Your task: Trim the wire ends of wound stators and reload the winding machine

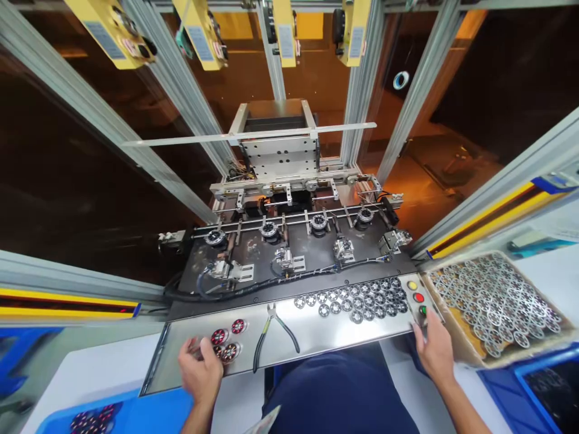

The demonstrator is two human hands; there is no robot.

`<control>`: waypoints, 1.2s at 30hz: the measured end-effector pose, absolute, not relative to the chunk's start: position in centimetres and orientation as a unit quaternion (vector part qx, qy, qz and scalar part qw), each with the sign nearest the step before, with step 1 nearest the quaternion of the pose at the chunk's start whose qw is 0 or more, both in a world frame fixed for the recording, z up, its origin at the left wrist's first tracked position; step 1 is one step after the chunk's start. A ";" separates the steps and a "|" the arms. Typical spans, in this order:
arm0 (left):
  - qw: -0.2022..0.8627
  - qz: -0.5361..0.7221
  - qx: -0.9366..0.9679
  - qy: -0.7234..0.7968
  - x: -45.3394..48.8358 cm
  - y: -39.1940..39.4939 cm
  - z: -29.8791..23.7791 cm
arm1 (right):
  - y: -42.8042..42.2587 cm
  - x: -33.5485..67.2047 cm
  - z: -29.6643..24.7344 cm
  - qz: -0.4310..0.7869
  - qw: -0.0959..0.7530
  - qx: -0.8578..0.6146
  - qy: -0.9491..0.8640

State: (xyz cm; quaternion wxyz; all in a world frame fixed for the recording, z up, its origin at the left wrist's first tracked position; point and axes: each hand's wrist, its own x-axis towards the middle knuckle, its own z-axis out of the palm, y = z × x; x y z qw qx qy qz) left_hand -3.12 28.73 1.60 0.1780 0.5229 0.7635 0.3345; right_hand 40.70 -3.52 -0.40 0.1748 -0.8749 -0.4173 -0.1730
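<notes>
My left hand is at the left end of the metal tray, its fingers curled; something dark shows between thumb and fingers, too blurred to name. Just right of it lie several round stators with red windings. My right hand is at the button panel, thumb and fingers apart, with a fingertip by the green button; whether it presses is hidden. Above that sit a red button and a yellow button. Pliers with dark handles lie mid-tray, jaws pointing away from me.
Rows of bare stator cores cover the tray's right part. Behind is a machine with several round fixtures. A cardboard box of metal cores stands right; a blue bin with wound stators stands lower left. Yellow light-curtain bars flank the bench.
</notes>
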 end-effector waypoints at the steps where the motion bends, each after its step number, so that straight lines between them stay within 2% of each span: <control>1: 0.176 0.336 0.523 0.763 -3.1 28.7 1.6 | -3.5 40.8 -0.4 -0.174 0.176 -0.876 -0.415; 11: 0.162 0.335 0.528 0.763 -3.0 28.2 1.6 | -3.3 41.2 -0.3 -0.186 0.172 -0.881 -0.399; 21: 0.139 0.334 0.544 0.757 -3.6 28.6 0.6 | -0.6 42.1 -2.4 -0.215 0.228 -0.877 -0.365; 36: 0.114 0.331 0.561 0.750 -3.8 28.7 -0.1 | 0.0 43.9 -1.5 -0.233 0.224 -0.829 -0.456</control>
